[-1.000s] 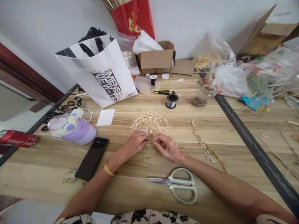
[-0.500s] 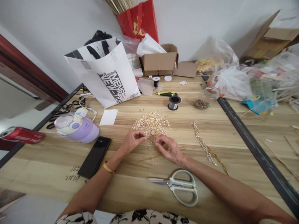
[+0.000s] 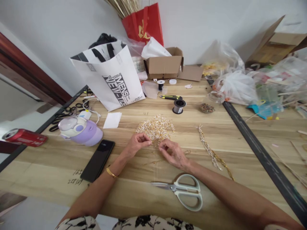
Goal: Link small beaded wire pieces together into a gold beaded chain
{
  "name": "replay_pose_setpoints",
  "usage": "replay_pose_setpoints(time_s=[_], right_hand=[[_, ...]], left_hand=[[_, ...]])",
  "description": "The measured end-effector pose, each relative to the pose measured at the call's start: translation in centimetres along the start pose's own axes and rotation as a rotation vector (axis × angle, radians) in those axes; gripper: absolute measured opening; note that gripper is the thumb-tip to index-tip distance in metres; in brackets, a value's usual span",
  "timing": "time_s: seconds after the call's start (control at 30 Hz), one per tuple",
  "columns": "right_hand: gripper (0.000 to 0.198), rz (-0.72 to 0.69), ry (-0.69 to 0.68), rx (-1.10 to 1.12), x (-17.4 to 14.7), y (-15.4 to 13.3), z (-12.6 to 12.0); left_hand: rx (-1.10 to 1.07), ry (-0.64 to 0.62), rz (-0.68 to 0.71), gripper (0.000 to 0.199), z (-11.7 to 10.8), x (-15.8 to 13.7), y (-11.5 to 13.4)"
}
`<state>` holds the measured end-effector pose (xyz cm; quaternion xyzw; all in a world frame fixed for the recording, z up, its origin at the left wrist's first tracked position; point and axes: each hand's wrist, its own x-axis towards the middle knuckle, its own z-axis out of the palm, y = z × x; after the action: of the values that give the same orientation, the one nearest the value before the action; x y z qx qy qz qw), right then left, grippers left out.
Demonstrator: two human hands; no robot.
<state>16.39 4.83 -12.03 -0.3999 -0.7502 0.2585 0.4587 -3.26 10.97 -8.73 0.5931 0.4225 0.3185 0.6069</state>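
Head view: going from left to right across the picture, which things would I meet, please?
Red can, purple-and-white bottle, white paper, left hand, right hand, silver and gold chains.

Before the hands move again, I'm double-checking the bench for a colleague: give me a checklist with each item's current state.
1. Pile of small gold and clear pieces within fingertip reach: ok, both hands are at its near edge.
2. Left hand has a piece pinched: cannot tell, too small.
3. Right hand has a piece pinched: cannot tell.
4. Scissors apart from both hands: ok, lying nearer the person.
5. Silver and gold chains apart from the pile: ok, off to the right.
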Motion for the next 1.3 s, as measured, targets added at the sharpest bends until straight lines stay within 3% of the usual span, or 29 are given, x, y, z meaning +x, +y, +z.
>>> replay_pose_setpoints(time_s=[0.73,1.3], right_hand=[[0.007,-0.031,-0.003,-0.007,0.0,-0.1,-0.2],[0.01,-0.025,-0.007,-0.019,0.0,-0.2,-0.2]], left_hand=[[-0.072,-0.047,-0.023,0.017,-0.2,0.2,-0.4],[-0.059,0.049,-0.068,0.02,-0.7,-0.4,0.6]])
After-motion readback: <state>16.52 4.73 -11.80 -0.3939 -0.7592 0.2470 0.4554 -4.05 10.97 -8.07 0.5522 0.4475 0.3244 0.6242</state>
